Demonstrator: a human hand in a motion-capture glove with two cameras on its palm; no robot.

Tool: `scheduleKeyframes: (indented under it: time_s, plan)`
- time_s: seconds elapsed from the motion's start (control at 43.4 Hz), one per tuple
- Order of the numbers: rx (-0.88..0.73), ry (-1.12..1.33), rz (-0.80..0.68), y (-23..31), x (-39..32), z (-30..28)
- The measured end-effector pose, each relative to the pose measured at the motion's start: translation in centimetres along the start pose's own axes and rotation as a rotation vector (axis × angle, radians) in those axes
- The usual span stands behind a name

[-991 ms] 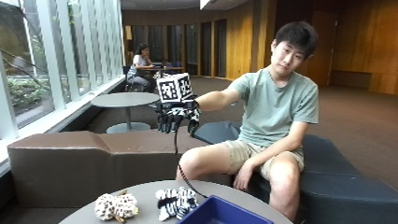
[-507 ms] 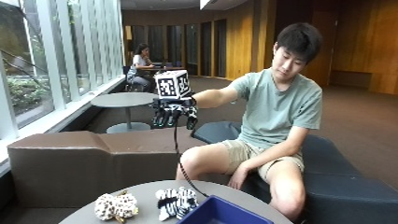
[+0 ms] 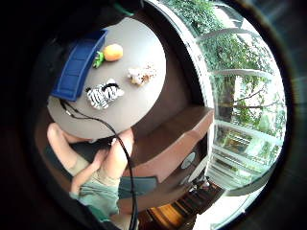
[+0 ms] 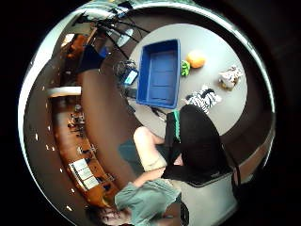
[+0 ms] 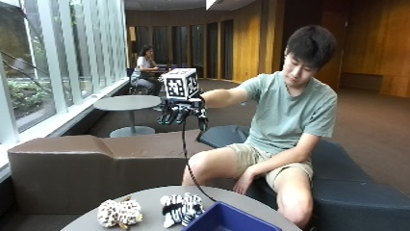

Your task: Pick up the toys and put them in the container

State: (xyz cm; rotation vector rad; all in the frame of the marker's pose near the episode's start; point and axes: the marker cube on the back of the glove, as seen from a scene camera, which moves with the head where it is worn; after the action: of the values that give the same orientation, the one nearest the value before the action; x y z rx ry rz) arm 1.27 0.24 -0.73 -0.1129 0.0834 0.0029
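The gloved right hand is hovering high above the table, fingers hanging relaxed and carrying nothing, likely poised to descend. 3 toys are waiting beside the blue container: zebra, spotted plush, orange toy

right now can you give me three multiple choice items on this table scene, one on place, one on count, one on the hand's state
1. Where is the zebra?
A. in the bin
B. on the table beside the bin
C. on the sofa

2. How many toys lie on the table?
A. one
B. three
C. five

3. What is the gloved hand doing?
A. hanging high above the table, holding nothing
B. gripping the zebra
C. pressing the bin

Key: B, the zebra lies next to the bin; B, zebra, spotted toy and orange toy; A, fingers hang free in the air.
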Motion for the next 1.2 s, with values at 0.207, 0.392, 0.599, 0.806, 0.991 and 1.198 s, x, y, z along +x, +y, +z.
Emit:
scheduleKeyframes:
  time_s: [0.207, 0.392, 0.599, 0.806, 0.991, 1.198]
  plan:
    - [-0.038, 0.015, 0.005, -1.5, 0.0, 3.2]
    - [0.061, 0.027, -0.027, -2.9, 0.1, 6.6]
    - [0.1, 0.011, -0.01, -4.6, 0.7, 11.3]
    - [0.041, 0.014, -0.016, -5.7, 1.4, 15.5]
    - [-0.011, -0.007, -0.028, -6.5, 1.9, 19.7]
    - [-0.075, -0.023, -0.044, -7.5, 1.9, 23.5]
